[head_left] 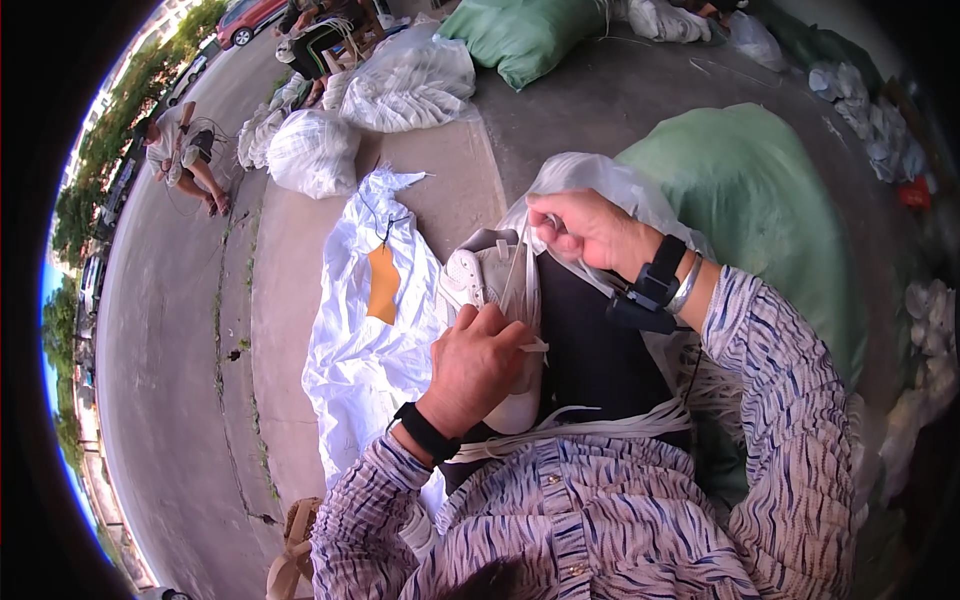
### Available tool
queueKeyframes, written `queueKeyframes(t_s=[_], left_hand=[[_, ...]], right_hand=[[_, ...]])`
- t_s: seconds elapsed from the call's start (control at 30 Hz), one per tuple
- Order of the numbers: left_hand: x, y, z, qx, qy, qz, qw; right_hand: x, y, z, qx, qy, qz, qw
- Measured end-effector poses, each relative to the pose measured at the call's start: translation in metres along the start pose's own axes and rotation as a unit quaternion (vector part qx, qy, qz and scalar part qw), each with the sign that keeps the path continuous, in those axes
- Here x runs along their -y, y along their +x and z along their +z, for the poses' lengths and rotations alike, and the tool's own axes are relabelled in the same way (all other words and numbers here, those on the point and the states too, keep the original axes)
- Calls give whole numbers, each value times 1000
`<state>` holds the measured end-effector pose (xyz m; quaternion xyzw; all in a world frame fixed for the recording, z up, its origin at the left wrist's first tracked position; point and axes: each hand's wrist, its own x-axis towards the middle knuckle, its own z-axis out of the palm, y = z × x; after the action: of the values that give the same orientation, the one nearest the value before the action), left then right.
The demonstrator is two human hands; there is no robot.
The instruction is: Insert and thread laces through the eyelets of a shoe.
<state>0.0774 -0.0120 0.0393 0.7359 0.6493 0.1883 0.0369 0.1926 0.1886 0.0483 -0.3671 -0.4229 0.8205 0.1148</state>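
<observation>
Nearest the wearer, a bundle of pale laces (625, 420) trails across the lap, to the right of the toe of the white shoe (496, 272). The shoe lies on the lap with its toe toward the wearer, against dark cloth (590, 345) on its right. Over the shoe's front, the left hand (478, 362) is curled with its knuckles up; a pale lace end juts past its fingers, but I cannot tell whether they pinch it. Above the shoe's opening and to its right, the right hand (588, 228) has thumb and forefinger closed on a thin lace (516, 272), which runs nearly straight down to the shoe. My judgement: draw evenly in line with the eyelets, let the left hand brace the shoe, and check the lace lies flat, untwisted and clear of the loose bundle. Left of the shoe spreads a crumpled white sheet (345, 340); beyond it to the right bulges a green sack (740, 190). Far off to its left, another person (182, 155) crouches.
</observation>
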Motion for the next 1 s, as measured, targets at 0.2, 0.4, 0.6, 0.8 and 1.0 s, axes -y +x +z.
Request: queueKeyframes(t_s=[0.2, 0.4, 0.6, 0.8, 1.0], left_hand=[[6, -4, 0, 2, -32, -40, 999], [2, -16, 4, -56, -59, -72, 994], [15, -28, 14, -76, -158, -179, 968], [40, -17, 6, -35, -353, -151, 923], [41, 21, -9, -39, -273, -74, 958]], right_hand=[[34, 3, 45, 107, -14, -165, 980], [96, -1, 18, -57, -22, -224, 973], [75, -46, 40, 167, -280, -213, 921], [83, -72, 44, 99, -360, -305, 876], [86, -109, 71, 106, -441, -467, 759]])
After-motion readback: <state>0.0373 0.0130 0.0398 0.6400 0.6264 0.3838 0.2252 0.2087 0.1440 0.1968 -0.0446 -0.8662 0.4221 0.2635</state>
